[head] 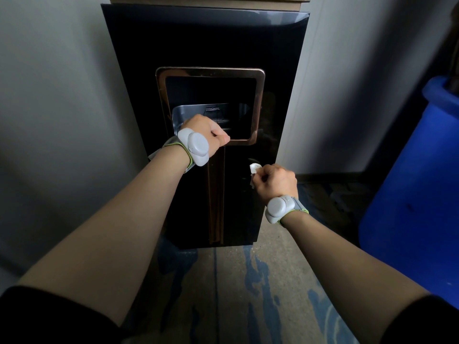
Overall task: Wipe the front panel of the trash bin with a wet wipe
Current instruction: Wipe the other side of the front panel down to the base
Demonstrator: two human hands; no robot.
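A tall black glossy trash bin [198, 45] stands against the wall, with a copper-framed opening [258, 105] in its front panel and a metal liner inside. My left hand [206, 131] grips the lower left edge of that opening frame, thumb on the front. My right hand [274, 181] holds a crumpled white wet wipe [254, 168] against the front panel, below and right of the opening. A copper strip [216, 194] runs down the panel's middle. Both wrists wear grey bands.
A large blue bin [417, 194] stands close on the right. Grey walls flank the trash bin on both sides. The floor [236, 281] in front is worn, with blue paint patches.
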